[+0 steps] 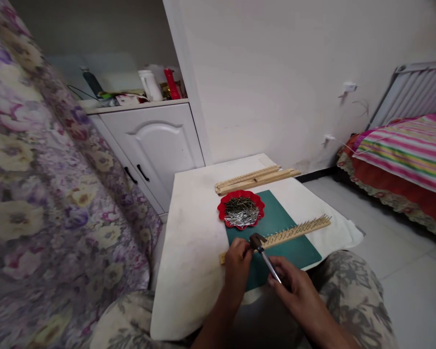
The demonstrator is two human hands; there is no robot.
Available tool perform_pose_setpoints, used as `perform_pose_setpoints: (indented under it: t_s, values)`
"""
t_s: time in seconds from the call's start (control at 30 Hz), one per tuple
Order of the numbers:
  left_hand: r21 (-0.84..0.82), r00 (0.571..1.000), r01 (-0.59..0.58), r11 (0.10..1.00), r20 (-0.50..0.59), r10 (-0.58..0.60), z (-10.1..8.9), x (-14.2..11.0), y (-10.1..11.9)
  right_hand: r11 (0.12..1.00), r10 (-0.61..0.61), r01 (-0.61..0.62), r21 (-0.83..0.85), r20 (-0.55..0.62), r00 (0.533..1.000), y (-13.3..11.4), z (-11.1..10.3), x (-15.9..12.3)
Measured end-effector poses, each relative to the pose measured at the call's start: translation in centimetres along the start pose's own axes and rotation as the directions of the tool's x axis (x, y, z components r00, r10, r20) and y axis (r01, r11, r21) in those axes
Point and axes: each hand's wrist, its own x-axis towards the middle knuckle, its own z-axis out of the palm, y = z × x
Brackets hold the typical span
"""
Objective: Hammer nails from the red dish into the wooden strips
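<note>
Hammering hand over nailed strip
Right hand (294, 288) angles in from near right, grip closed round the hammer (263, 249); left hand (238, 257) bends over the wooden strip (298, 231), fingertips bunched.

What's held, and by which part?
Right hand holds the hammer by its handle. Whether the left hand, at the strip, grips anything can't be told.

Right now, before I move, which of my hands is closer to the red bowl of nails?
Your left. The left hand is at the nailed wooden strip, just your side of the red bowl; the right hand, holding the hammer, is farther back and rightward.
</note>
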Motion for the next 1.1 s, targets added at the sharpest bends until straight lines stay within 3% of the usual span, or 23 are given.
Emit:
perform_pose_setpoints:
  t_s: [0.27,0.53,0.73,0.93,1.0,1.1]
  values:
    - [-0.012,1.000,-0.006,1.000,0.001,0.006,-0.1,0.0,-0.2,0.997,-0.017,0.017,-0.081,0.007,1.000,0.3,0.1,0.0]
    - [0.024,0.999,-0.014,1.000,0.048,0.013,-0.7,0.0,-0.1,0.999,0.043,-0.043,0.025,0.002,0.999,3.0,0.2,-1.8]
    - [0.150,0.997,-0.058,0.987,0.059,0.050,-2.9,0.1,-0.6,0.979,0.121,-0.124,0.160,0.028,0.992,5.0,0.8,-2.6]
    - [0.363,0.996,-0.076,0.929,-0.009,0.085,-5.0,4.0,-0.9,0.977,0.124,-0.120,0.176,-0.011,0.992,6.8,1.0,-2.6]
    - [0.477,0.997,-0.079,0.875,0.018,0.081,-5.1,5.9,-1.1,0.977,0.120,-0.118,0.175,0.002,0.993,7.3,1.0,-2.6]
    - [0.643,0.994,-0.058,0.763,0.110,-0.018,-4.7,8.4,-1.3,0.978,0.112,-0.116,0.174,0.032,0.993,7.8,0.9,-2.5]
